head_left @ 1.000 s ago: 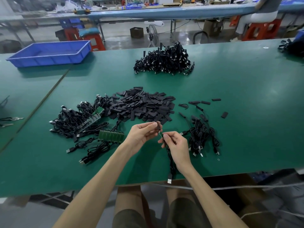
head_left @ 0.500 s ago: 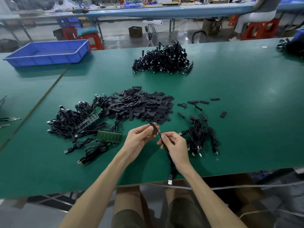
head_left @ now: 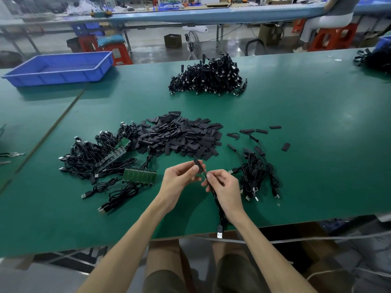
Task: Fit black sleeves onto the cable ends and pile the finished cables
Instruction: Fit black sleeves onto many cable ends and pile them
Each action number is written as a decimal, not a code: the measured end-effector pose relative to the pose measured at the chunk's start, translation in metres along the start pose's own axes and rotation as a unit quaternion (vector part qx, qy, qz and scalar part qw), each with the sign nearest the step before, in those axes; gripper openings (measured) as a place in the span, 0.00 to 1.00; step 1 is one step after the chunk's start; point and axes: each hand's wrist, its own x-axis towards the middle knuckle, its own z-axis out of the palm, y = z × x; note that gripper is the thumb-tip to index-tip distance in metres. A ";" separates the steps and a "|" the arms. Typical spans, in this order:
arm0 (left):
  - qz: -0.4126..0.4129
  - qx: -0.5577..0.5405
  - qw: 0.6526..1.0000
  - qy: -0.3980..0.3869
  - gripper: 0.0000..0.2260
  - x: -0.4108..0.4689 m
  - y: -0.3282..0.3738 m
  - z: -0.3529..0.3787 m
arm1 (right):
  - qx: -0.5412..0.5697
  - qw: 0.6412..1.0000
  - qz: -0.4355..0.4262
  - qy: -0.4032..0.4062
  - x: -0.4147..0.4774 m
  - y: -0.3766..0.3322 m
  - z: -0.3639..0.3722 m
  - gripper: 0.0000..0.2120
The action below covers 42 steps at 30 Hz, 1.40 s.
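Pinching a black sleeve [head_left: 198,165] in the fingers of the left hand [head_left: 179,178] and the cable [head_left: 220,210] end in the right hand [head_left: 226,187], just nearer than the loose sleeve heap [head_left: 179,136], the person could buckle or drop the sleeve by pushing askew.

Worktable covered in green matting [head_left: 317,144], seam running diagonally at left. Blue rectangular plastic tray [head_left: 53,79] at far left corner. Green circuit-board strip [head_left: 139,175] flat on the mat near the front edge; a second small green board [head_left: 123,142] behind it to the left. Metal hand tool [head_left: 12,154] at the left frame edge, type unclear. Tiny ring [head_left: 278,204] on the mat at right.

Beyond the table: red plastic stool [head_left: 118,53] topped with a teal cushion [head_left: 111,40], brown cardboard box [head_left: 172,40], wire-caged floor fan [head_left: 193,42], white roll [head_left: 195,28], long blue-topped bench [head_left: 211,12]. A person in light trousers [head_left: 330,20] sits on another red stool [head_left: 336,38].
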 end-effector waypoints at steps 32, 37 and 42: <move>0.061 0.149 0.985 0.067 0.07 -0.011 -0.008 0.016 | -0.012 1.000 0.002 0.025 0.002 0.003 0.000 0.05; 0.043 0.130 0.988 0.068 0.07 -0.012 -0.011 0.017 | -0.016 1.000 0.002 0.016 0.001 0.001 0.001 0.05; -0.013 0.096 0.989 0.113 0.07 -0.006 -0.008 0.007 | -0.025 0.999 0.012 -0.026 0.001 -0.001 0.002 0.06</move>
